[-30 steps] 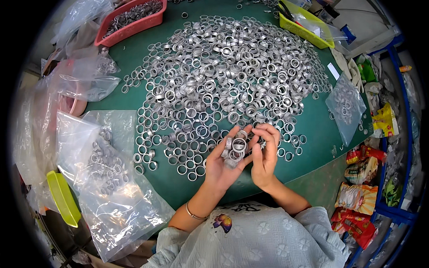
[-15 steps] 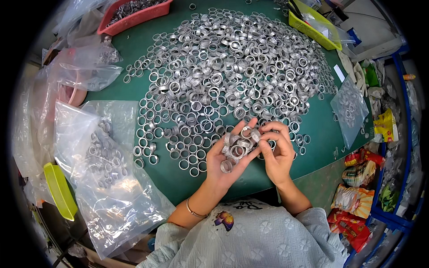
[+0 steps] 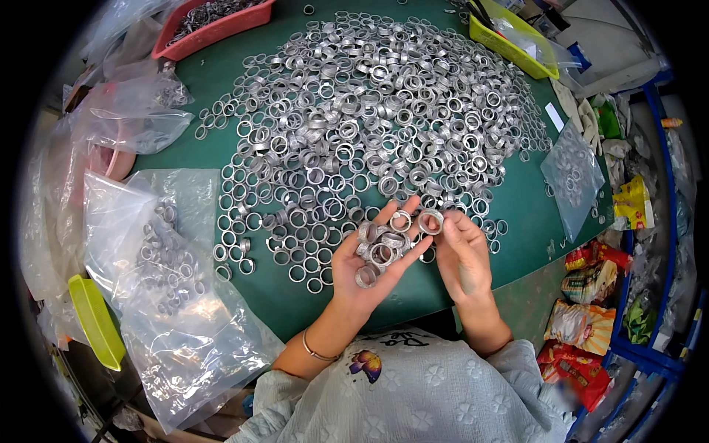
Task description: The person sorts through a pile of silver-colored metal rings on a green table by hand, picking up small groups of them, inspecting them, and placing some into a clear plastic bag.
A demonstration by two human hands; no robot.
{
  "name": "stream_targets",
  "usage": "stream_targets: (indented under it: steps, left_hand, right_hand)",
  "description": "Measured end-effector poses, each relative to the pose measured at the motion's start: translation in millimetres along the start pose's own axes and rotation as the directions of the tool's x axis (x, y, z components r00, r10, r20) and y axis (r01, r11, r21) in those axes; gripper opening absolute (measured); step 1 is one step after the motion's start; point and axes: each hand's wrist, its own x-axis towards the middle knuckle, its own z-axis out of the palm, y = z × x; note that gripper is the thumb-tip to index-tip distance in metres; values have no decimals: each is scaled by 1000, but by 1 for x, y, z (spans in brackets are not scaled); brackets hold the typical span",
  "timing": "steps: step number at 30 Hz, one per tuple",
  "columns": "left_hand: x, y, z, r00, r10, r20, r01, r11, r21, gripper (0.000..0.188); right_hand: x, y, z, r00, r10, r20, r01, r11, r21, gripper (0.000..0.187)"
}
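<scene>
My left hand (image 3: 362,269) is palm up near the table's front edge, its fingers curled around a handful of silver metal rings (image 3: 382,253). Just to its right, my right hand (image 3: 465,258) pinches a single metal ring (image 3: 430,221) between thumb and fingertips, apart from the handful. Beyond both hands spreads a large heap of similar rings (image 3: 399,103), piled thickest toward the far side and lying in a single layer nearer me. The green table (image 3: 295,306) shows around the heap's edges.
At left lies a clear plastic bag (image 3: 214,347) with several rings, beside a lime-green tray (image 3: 97,323). A red bin (image 3: 214,29) and a yellow-green basket (image 3: 513,37) stand at the far corners. Another bag of rings (image 3: 572,173) lies right, near a blue shelf frame (image 3: 646,343).
My right hand has drawn away from the left palm with one ring pinched in its fingers. The left hand has shifted slightly left and still cradles its handful.
</scene>
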Motion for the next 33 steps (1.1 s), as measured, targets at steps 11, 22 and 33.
stream_targets:
  steps: [11,22,33]
  left_hand:
    - [0,0,-16,999,15,47,-19,995,98,41]
    - [-58,0,10,960,81,-270,-52,992,112,27]
    - [-268,27,0,711,605,-359,-685,710,-163,20]
  right_hand:
    - [-2,0,11,814,-412,410,508,162,-846,14]
    - [-36,6,17,753,-501,427,588,220,-778,10]
    - [-70,31,20,856,-261,447,512,554,-656,9]
